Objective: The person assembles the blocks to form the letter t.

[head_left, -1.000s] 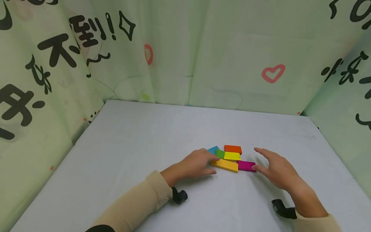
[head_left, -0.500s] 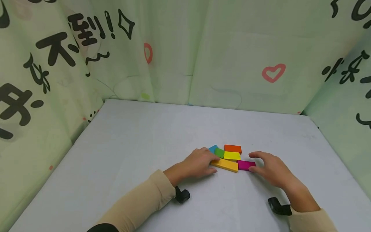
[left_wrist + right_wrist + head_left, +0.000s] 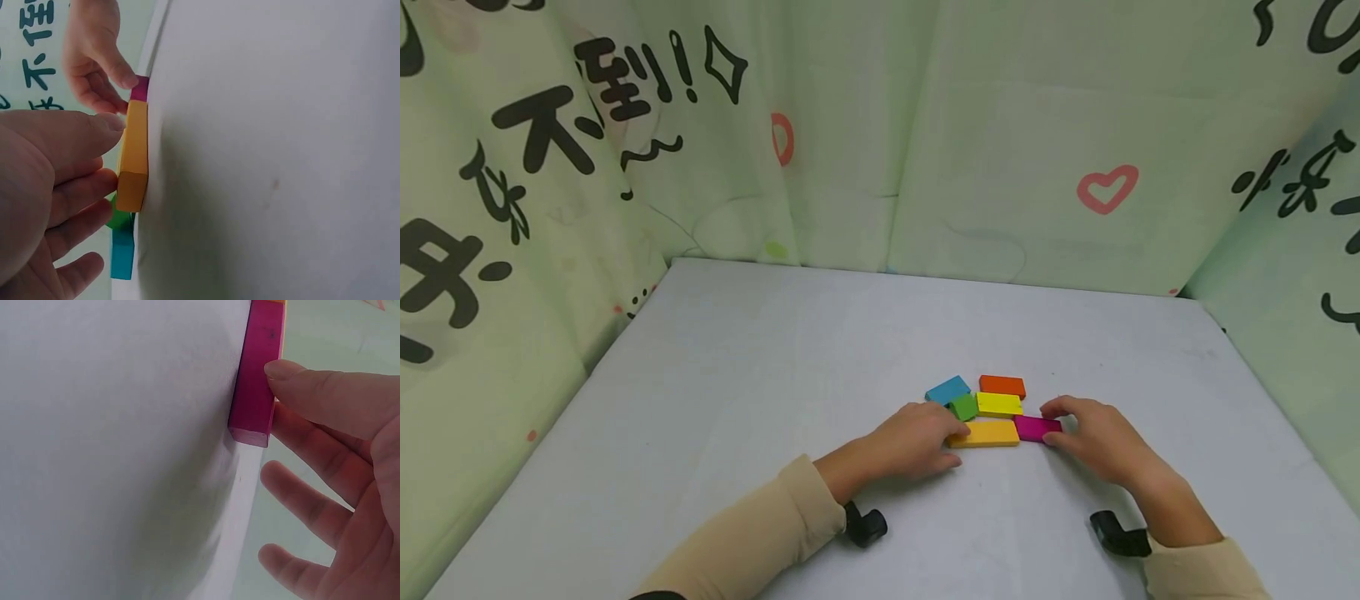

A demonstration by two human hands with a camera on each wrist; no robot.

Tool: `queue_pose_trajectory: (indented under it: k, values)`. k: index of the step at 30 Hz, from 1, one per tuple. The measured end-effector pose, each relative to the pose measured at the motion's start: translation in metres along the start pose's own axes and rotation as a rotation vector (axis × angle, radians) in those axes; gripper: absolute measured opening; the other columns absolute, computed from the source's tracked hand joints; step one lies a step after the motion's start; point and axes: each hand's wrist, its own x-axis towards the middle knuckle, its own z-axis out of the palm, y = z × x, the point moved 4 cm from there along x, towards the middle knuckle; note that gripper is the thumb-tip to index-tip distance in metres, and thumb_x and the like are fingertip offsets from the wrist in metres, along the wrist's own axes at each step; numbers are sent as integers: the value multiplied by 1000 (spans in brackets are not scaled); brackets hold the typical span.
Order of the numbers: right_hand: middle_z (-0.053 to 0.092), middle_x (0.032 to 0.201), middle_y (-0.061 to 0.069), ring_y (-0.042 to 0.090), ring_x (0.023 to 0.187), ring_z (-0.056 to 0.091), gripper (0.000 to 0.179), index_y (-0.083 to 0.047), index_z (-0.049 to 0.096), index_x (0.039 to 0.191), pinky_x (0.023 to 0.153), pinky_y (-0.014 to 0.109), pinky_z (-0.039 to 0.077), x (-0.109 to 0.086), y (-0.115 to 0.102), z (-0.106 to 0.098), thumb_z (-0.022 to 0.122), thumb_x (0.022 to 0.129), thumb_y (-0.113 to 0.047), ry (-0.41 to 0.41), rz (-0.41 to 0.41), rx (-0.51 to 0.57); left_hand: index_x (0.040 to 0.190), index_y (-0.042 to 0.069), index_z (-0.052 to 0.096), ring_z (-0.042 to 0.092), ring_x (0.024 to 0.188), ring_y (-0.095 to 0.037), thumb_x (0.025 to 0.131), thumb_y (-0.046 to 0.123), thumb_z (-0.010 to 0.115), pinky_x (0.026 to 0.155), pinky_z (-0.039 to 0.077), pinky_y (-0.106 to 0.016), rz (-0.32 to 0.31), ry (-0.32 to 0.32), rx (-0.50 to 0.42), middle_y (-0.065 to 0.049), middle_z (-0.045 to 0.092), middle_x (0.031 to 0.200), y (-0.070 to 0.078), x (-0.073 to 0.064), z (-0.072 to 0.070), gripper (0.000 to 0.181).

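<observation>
Small coloured wooden blocks lie on a white table. My left hand point(image 3: 913, 437) is at the left end of the amber block point(image 3: 988, 434), fingertips touching it; its thumb appears apart, in front of the block in the head view. My right hand point(image 3: 1101, 437) pinches the magenta block point(image 3: 1036, 428) with thumb in front and index finger behind; the other fingers are spread loosely. The magenta block meets the amber block's right end. Behind these lie a green block point(image 3: 964, 407), a yellow block point(image 3: 998, 405), a blue block point(image 3: 948, 390) and an orange-red block point(image 3: 1002, 386).
The white table point(image 3: 775, 350) extends around the blocks. A pale green curtain point(image 3: 1000, 125) with dark lettering and red hearts hangs behind it and along both sides. Dark wrist-worn devices stick out below each hand.
The amber block's left end has swung toward me with my left hand, so it lies straighter. The green block has shifted left and nearer. My right index finger has come down behind the magenta block.
</observation>
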Motion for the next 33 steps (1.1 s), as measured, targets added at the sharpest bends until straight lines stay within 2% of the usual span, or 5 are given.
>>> queue_pose_trajectory:
  k: [12,18,25,29,33]
  values:
    - [67,113,17,42,107,57,37,-1,66,121,91,62,46,-1,0,-1,76,89,-16,4,1,-7,130,10,67,58,109,-6,95,25,71,99,42,-20,56,-39,-110,5,67,120,12,-10,4,37]
    - [67,112,17,42,107,57,36,-2,66,121,91,62,46,-1,0,0,76,89,-15,6,-3,0,124,8,68,60,97,-2,94,19,73,88,45,-13,80,-24,-212,5,68,113,14,-7,5,33]
    - [67,112,17,42,107,57,37,-2,66,121,91,61,46,-1,0,0,76,89,-16,6,0,-7,127,10,66,59,84,4,91,17,76,77,47,-10,11,-29,-378,7,69,107,11,3,11,39]
    - [67,112,17,42,107,57,37,-2,66,121,91,62,46,-1,-1,0,76,88,-16,6,0,-7,134,15,62,58,92,0,90,24,77,82,47,-13,-39,-18,-331,9,66,108,11,9,13,48]
    - [67,112,17,42,107,57,37,-2,66,121,91,62,46,-1,-1,0,76,89,-16,7,-5,-2,141,17,58,55,116,-3,91,29,76,96,44,-17,-11,-18,-238,9,61,131,14,13,13,55]
